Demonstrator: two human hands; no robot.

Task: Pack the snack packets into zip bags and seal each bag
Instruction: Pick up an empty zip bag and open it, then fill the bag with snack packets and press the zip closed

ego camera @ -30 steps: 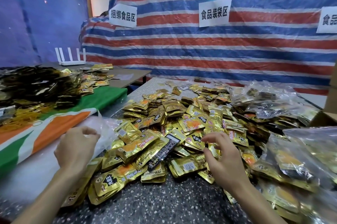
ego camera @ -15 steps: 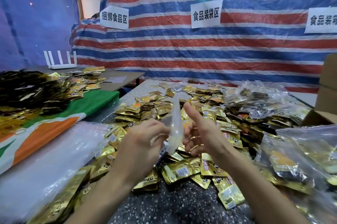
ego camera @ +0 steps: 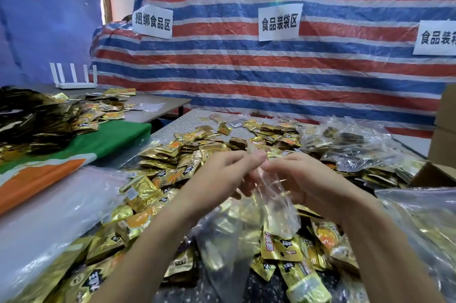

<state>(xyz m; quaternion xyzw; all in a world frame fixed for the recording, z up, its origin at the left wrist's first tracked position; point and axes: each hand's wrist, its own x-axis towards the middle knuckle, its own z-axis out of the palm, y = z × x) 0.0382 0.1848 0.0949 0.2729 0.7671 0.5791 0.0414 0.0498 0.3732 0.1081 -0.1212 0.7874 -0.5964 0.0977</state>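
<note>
A clear, empty zip bag (ego camera: 269, 211) hangs in front of me above the heap of gold snack packets (ego camera: 177, 159). My left hand (ego camera: 219, 176) and my right hand (ego camera: 303, 179) meet at the bag's top edge, and the fingertips of both pinch the thin plastic there. The bag's lower part drapes down between my wrists, and packets show through it. Gold and black packets cover most of the speckled table (ego camera: 187, 122).
Filled clear bags (ego camera: 350, 144) lie at the back right, another filled bag (ego camera: 424, 216) at the near right. A cardboard box (ego camera: 436, 174) stands at the right edge. A stack of flat clear bags (ego camera: 49, 211) lies at the left, beside a green and orange cloth (ego camera: 74, 154).
My left hand took a clear bag from the stack at the left and brought it to the middle. Both hands now meet at the bag's top edge, raised above the packets.
</note>
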